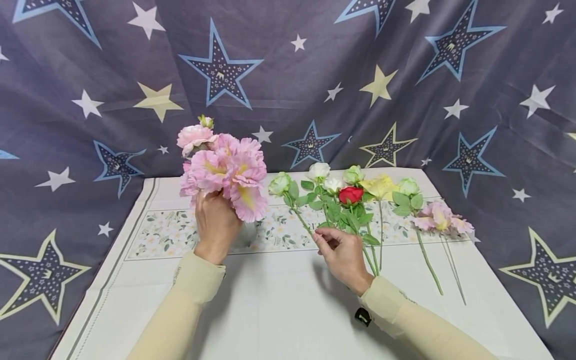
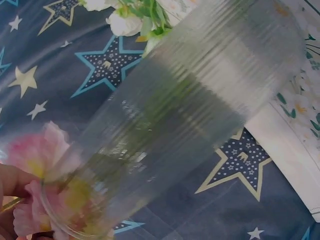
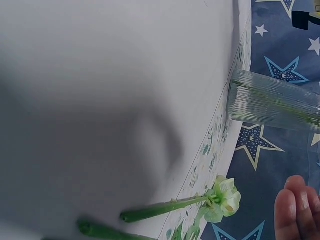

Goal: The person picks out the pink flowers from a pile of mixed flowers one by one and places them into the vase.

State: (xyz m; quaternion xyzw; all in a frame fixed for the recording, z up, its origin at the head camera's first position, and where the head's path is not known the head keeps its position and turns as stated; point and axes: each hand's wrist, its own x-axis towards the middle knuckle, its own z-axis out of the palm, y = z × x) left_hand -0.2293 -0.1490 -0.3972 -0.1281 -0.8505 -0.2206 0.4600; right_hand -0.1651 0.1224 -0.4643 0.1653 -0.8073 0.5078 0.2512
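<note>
A ribbed glass vase (image 2: pixel 175 130) stands on the table, with green stems inside and a bunch of pink flowers (image 1: pixel 225 167) at its mouth. My left hand (image 1: pixel 216 222) is at the rim; its fingers (image 2: pixel 12 182) pinch a ruffled pink flower (image 2: pixel 37 207) there. Most of the vase is hidden behind this hand in the head view. Low over the table, my right hand (image 1: pixel 342 252) has bent fingers close by the stem of a pale green rose (image 1: pixel 280 184). In the right wrist view, the rose's stem (image 3: pixel 165 207) lies apart from the fingers (image 3: pixel 295 202).
To the right lie white roses (image 1: pixel 319 171), a red rose (image 1: pixel 350 195), a yellow flower (image 1: pixel 379 186), another green rose (image 1: pixel 408 187) and a pink ruffled flower (image 1: pixel 443 217). A floral-banded white cloth (image 1: pixel 270 300) covers the table. Star-patterned fabric (image 1: pixel 279 80) hangs close behind and at both sides.
</note>
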